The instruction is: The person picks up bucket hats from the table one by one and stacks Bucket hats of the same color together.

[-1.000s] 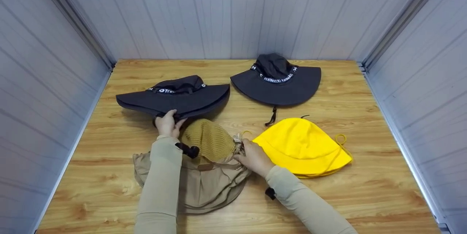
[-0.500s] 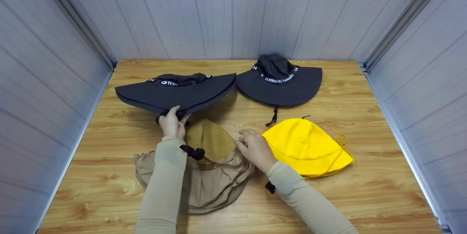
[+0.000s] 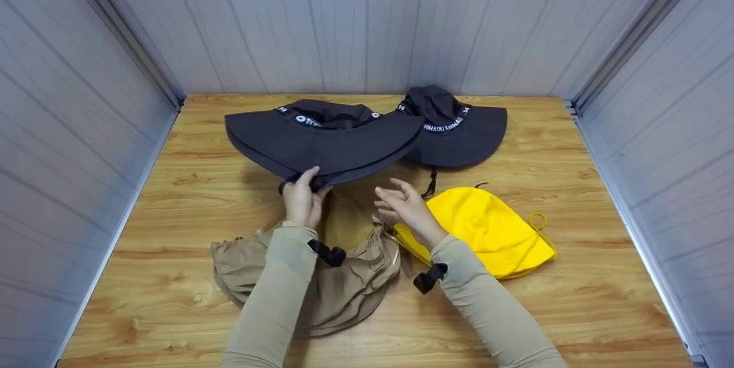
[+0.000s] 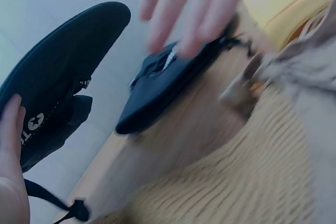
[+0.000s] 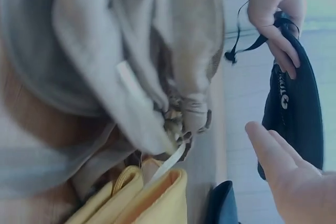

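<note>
My left hand (image 3: 302, 203) pinches the near brim edge of a dark wide-brimmed sun hat (image 3: 327, 153), which is lifted and tilted, its crown toward the back wall. A dark cord with a toggle (image 5: 231, 56) dangles from it in the right wrist view. My right hand (image 3: 408, 207) holds nothing; its fingers are spread beside the yellow bucket hat (image 3: 484, 230), between it and the raised hat. Under both arms lies a tan hat (image 3: 350, 290) with a gathered cloth flap; its ribbed mustard crown (image 4: 236, 177) fills the lower left wrist view.
A second dark sun hat (image 3: 459, 144) with white lettering lies at the back right, partly overlapped by the raised one. Its strap (image 3: 431, 183) trails toward the yellow hat. Pale panel walls (image 3: 367, 24) enclose the wooden tabletop (image 3: 596, 299) at the back and both sides.
The dark hat in my left hand has risen and moved right, now overlapping the second dark hat in view. My right hand has let go of the tan hat's gathered edge and lifted away.
</note>
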`<control>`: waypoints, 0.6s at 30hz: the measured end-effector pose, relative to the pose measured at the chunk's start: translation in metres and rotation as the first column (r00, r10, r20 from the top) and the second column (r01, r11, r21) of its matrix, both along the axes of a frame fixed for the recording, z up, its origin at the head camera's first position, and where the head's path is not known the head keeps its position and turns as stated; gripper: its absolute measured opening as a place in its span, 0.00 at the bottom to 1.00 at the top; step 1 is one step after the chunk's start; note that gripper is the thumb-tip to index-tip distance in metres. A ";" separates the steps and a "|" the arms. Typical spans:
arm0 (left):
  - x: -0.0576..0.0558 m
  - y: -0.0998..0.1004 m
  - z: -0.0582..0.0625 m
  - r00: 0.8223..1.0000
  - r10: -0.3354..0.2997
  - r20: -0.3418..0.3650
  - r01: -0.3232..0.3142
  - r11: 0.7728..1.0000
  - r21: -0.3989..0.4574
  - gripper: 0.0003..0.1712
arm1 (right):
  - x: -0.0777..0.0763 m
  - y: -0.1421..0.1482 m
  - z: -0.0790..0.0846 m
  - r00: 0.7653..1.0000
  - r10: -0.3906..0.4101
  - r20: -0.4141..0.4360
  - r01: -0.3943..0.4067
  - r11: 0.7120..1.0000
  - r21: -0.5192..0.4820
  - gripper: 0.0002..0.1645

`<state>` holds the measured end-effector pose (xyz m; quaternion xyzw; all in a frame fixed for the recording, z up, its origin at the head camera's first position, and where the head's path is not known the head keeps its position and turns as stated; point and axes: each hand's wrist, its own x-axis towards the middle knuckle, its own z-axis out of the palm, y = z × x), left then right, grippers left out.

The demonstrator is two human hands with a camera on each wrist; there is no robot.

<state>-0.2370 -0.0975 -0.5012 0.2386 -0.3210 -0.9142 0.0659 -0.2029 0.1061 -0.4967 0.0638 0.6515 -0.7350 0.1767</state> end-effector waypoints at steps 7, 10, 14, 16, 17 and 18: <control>0.013 0.034 0.003 0.998 -0.042 -0.040 0.043 0.999 0.005 0.21 | -0.007 0.007 0.007 0.984 -0.153 0.091 0.176 0.913 -0.367 0.23; 0.019 0.047 0.006 0.996 -0.068 -0.056 0.068 0.998 -0.004 0.21 | -0.009 0.008 0.011 0.962 -0.238 0.137 0.274 0.825 -0.494 0.20; 0.027 0.060 0.012 0.989 -0.124 -0.086 0.124 0.992 -0.004 0.18 | -0.011 0.010 0.017 0.920 -0.337 0.201 0.389 0.711 -0.586 0.26; 0.030 0.065 0.014 0.983 -0.153 -0.103 0.154 0.988 -0.006 0.17 | -0.012 0.010 0.018 0.899 -0.379 0.218 0.429 0.670 -0.606 0.27; 0.031 0.066 0.015 0.980 -0.164 -0.110 0.165 0.986 -0.003 0.17 | -0.012 0.011 0.019 0.891 -0.397 0.220 0.443 0.658 -0.609 0.28; 0.032 0.067 0.015 0.978 -0.174 -0.115 0.175 0.985 -0.002 0.17 | -0.012 0.011 0.019 0.886 -0.411 0.217 0.452 0.653 -0.608 0.28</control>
